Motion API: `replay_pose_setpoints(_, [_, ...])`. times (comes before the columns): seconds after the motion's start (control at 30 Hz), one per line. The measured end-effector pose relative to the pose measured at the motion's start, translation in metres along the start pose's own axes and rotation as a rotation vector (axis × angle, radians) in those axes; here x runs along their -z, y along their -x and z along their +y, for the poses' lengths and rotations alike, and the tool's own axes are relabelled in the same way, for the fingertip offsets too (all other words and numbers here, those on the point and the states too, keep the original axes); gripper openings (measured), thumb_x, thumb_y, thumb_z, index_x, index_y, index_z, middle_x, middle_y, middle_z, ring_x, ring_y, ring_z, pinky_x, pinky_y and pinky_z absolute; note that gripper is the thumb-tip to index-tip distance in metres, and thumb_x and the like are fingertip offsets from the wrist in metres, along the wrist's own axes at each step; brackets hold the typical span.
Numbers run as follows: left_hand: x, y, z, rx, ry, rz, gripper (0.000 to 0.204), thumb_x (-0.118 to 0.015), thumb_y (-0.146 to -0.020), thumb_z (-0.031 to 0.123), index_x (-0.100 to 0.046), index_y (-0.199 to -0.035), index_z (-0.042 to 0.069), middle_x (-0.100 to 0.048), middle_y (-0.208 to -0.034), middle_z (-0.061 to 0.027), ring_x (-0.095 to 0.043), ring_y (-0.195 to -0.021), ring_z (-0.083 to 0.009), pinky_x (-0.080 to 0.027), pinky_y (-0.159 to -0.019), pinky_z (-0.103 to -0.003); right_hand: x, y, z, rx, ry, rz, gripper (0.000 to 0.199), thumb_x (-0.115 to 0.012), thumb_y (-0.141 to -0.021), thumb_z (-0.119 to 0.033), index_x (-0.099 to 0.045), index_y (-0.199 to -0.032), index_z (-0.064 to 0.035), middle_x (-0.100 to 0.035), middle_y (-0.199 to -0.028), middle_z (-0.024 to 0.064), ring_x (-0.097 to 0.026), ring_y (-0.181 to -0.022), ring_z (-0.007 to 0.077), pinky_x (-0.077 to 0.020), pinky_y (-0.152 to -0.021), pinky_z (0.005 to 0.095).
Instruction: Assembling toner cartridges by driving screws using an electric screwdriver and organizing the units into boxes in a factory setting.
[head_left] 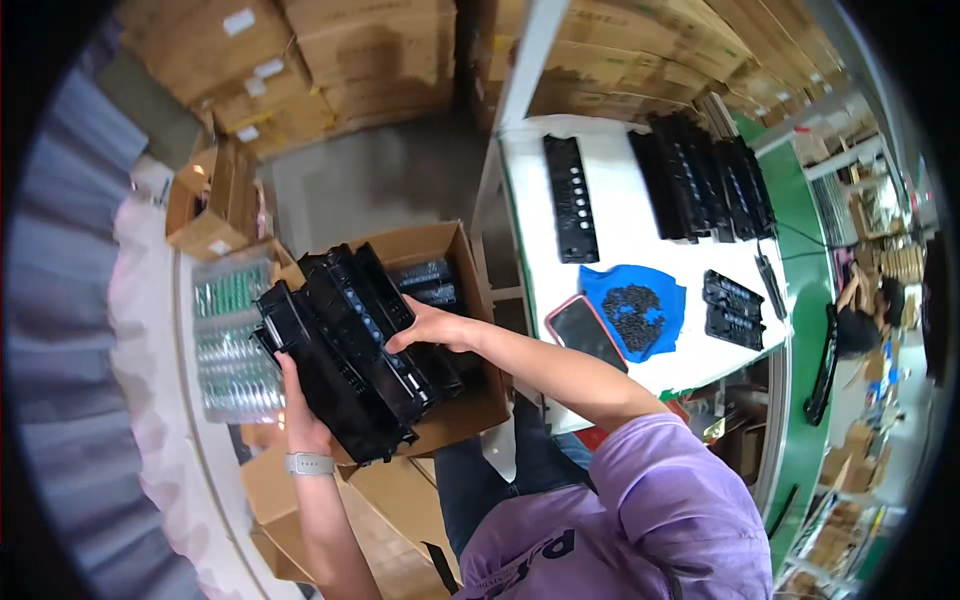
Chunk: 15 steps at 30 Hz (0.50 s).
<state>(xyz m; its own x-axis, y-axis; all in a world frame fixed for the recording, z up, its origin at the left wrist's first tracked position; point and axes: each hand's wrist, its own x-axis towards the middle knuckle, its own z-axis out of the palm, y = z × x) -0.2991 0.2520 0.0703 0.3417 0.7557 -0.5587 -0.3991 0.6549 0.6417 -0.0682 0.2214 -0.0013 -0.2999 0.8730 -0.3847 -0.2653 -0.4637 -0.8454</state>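
**Desk editor:** What are the hands doing here?

**Photographer:** Both hands grip a stack of black plastic housings (345, 350), held over an open cardboard box (470, 400) just left of the white desk (640, 270). The left hand (298, 410) is closed under the stack's lower end, fingers wrapped beneath it; the right hand (432, 328) is pressed on the upper side, fingers curled over the top piece's edge.

**Desk editor:** How would that stack handle?

**Photographer:** Stiff moulded plastic by the look of it, likely light piece by piece but bulky stacked. The smooth, glossy faces could slide on each other, so a hold from beneath plus a clamp on top seems the safe grip. Thin ribs and clips may be breakable.

**Desk editor:** Packaging and labels?

**Photographer:** More black parts sit inside the box. Brown cartons (330, 60) are piled along the far wall, several bearing small white rectangular labels (238, 22). A clear blister tray of small greenish parts (232, 340) lies left of the stack. On the desk: a long black panel (570, 198), a row of housings (705, 175), two smaller black pieces (733, 308), a blue cloth with dark screws (632, 308), and a phone in a pink case (585, 332).
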Motion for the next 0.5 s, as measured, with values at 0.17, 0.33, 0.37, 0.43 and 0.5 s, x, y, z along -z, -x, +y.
replay_pose_setpoints(0.17, [-0.079, 0.005, 0.011, 0.049, -0.099, -0.065, 0.065, -0.055, -0.084, 0.055, -0.047, -0.129, 0.01, -0.053, -0.126, -0.0043, -0.053, -0.112, -0.0197, -0.044, -0.096, -0.037, 0.03, 0.085, -0.074, 0.097, 0.054, 0.167, 0.096, -0.077, -0.062, -0.02, -0.023, -0.139, -0.0002, -0.046, -0.127, 0.0142, -0.044, -0.118, 0.0227, -0.0308, -0.103, 0.0319])
replay_pose_setpoints(0.33, [-0.204, -0.006, -0.021, 0.152, -0.24, -0.241, 0.07, -0.056, -0.079, 0.063, -0.052, -0.125, 0.011, -0.055, -0.125, -0.0049, -0.053, -0.112, -0.0214, -0.044, -0.096, -0.039, 0.108, 0.166, -0.111, 0.171, 0.139, 0.417, 0.092, -0.08, -0.058, -0.022, -0.031, -0.129, 0.0086, -0.054, -0.112, 0.0198, -0.054, -0.102, 0.0243, -0.0427, -0.091, 0.03])
replay_pose_setpoints(0.37, [-0.234, -0.008, -0.027, 0.197, -0.254, -0.273, 0.071, -0.055, -0.078, 0.064, -0.052, -0.125, 0.011, -0.054, -0.125, -0.0051, -0.053, -0.112, -0.0217, -0.044, -0.095, -0.04, 0.126, 0.186, -0.119, 0.192, 0.126, 0.47, 0.092, -0.08, -0.058, -0.022, -0.031, -0.129, 0.0084, -0.055, -0.112, 0.0195, -0.054, -0.103, 0.0242, -0.0428, -0.091, 0.0304])
replay_pose_setpoints(0.43, [-0.289, -0.021, -0.051, 0.257, -0.288, -0.345, 0.072, -0.055, -0.077, 0.065, -0.052, -0.125, 0.011, -0.055, -0.124, -0.0056, -0.053, -0.112, -0.0223, -0.045, -0.095, -0.04, 0.172, 0.22, -0.125, 0.257, 0.097, 0.535, 0.09, -0.079, -0.058, -0.022, -0.032, -0.13, 0.008, -0.055, -0.112, 0.0187, -0.055, -0.103, 0.0238, -0.043, -0.092, 0.0313])
replay_pose_setpoints(0.5, [-0.318, -0.052, -0.075, 0.305, -0.288, -0.407, 0.074, -0.055, -0.076, 0.067, -0.054, -0.123, 0.011, -0.056, -0.122, -0.0061, -0.054, -0.11, -0.0229, -0.045, -0.094, -0.041, 0.201, 0.25, -0.142, 0.322, 0.074, 0.503, 0.085, -0.078, -0.06, -0.019, -0.036, -0.129, 0.0063, -0.056, -0.111, 0.017, -0.055, -0.103, 0.0229, -0.0431, -0.093, 0.0322])
